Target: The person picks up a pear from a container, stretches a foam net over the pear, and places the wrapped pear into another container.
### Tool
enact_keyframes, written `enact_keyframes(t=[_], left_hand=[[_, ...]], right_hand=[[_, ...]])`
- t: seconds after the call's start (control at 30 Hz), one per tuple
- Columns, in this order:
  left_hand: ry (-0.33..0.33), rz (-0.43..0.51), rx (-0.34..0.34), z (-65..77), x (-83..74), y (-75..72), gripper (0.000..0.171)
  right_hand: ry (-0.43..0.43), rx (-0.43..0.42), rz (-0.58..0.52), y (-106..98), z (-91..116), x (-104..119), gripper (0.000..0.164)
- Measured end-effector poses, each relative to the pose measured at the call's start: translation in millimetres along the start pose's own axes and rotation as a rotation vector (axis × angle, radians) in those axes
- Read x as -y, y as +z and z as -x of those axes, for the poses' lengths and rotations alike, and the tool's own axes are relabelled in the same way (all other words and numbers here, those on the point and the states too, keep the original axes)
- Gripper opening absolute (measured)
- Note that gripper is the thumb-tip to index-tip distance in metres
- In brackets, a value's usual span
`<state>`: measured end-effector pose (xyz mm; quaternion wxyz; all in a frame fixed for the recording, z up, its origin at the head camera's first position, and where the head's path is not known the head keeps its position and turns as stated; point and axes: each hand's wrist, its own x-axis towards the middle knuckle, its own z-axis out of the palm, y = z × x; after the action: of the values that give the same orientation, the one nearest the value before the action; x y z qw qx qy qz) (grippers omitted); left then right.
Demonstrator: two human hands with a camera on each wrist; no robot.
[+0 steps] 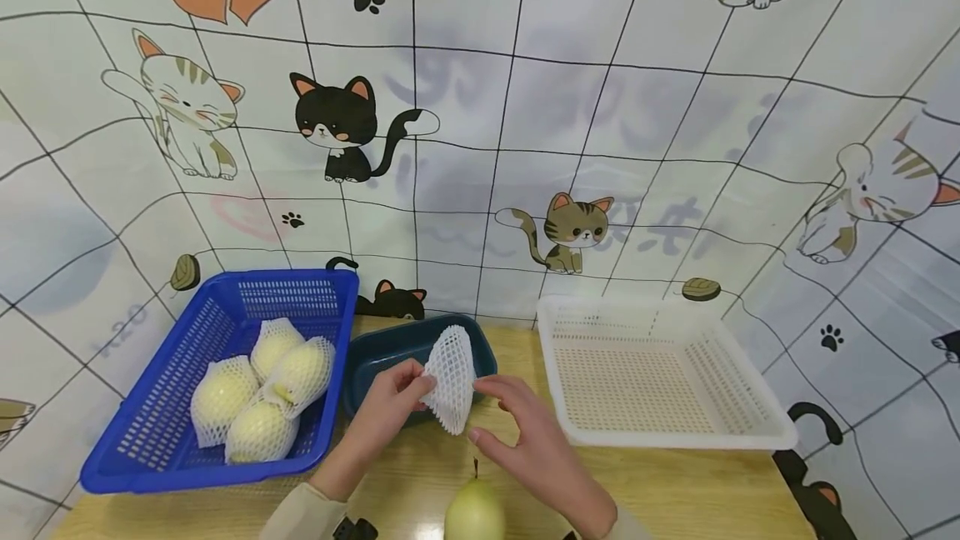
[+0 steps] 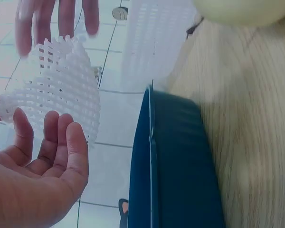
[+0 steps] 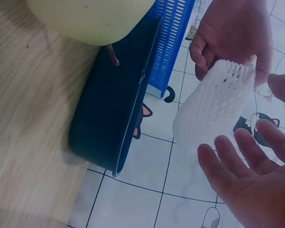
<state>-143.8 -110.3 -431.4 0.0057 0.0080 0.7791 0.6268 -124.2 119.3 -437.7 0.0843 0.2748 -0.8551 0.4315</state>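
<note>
A white foam fruit net (image 1: 452, 380), flattened and with no fruit in it, is held up over the dark teal bin (image 1: 375, 350). My left hand (image 1: 391, 403) pinches its left edge between thumb and fingers. On the other side my right hand (image 1: 536, 448) has its fingers spread, the fingertips close to the net's right edge; in the right wrist view the right fingers (image 3: 249, 156) stand apart and hold nothing. A bare yellow-green pear (image 1: 476, 512) stands stem up on the table, just below the hands.
At left, a blue basket (image 1: 135, 440) holds several pale fruits (image 1: 262, 432) in foam nets. To the right stands a white plastic basket (image 1: 675, 438). Both rest on the wooden table (image 1: 405, 473). A cat-printed sheet (image 1: 465, 107) hangs right behind.
</note>
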Motion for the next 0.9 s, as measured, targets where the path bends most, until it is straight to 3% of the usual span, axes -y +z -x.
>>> enact_keyframes(t=[0.2, 0.33, 0.63, 0.77, 0.9], left_hand=[[-0.014, 0.062, 0.071, 5.2, 2.5, 4.8, 0.015], [-0.040, 0.132, 0.109, 8.8, 4.3, 3.8, 0.016], [-0.054, 0.384, 0.245, 13.3, 8.8, 6.6, 0.023], [-0.037, 0.401, 0.238, 17.0, 12.2, 12.5, 0.031], [-0.055, 0.376, 0.191, 22.1, 13.8, 18.6, 0.050]], right_hand=[[0.084, 0.086, -0.079, 8.5, -10.0, 2.3, 0.046], [0.094, 0.117, -0.104, 13.2, -10.9, 1.2, 0.039], [0.012, 0.048, -0.083, 19.5, -9.7, -2.2, 0.021], [0.048, 0.019, -0.124, 20.2, -8.7, -4.2, 0.019], [0.088, 0.017, -0.179, 19.1, -7.8, -6.6, 0.019]])
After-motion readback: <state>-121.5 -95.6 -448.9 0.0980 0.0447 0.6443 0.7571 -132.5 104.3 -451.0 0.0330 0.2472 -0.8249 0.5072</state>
